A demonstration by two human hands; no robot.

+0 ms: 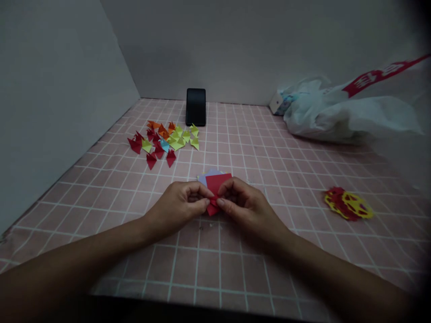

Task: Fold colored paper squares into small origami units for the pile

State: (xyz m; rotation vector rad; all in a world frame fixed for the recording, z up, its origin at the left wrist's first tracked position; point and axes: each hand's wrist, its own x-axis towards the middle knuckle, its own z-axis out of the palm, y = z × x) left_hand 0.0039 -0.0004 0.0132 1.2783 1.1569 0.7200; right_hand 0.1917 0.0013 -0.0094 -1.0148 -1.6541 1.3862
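Between both my hands is a small folded piece of red paper (pixel 211 209), with its pointed lower end showing below the fingertips. My left hand (pixel 180 204) pinches it from the left, thumb against forefinger. From the right, my right hand (pixel 247 204) pinches it the same way, and the two sets of fingertips nearly touch. Behind the fingers lies a stack of square paper sheets, a red sheet (pixel 217 181) on top and a lilac sheet (pixel 203 178) sticking out at the left. The fingers hide part of the folded piece.
Several folded paper birds (pixel 163 142) in red, orange, yellow and blue lie at the back left. A black phone-like device (pixel 195 106) stands behind them. On the right are red and yellow paper cutouts (pixel 350 205); farther back, a white plastic bag (pixel 323 114) rests near a small box (pixel 277 103).
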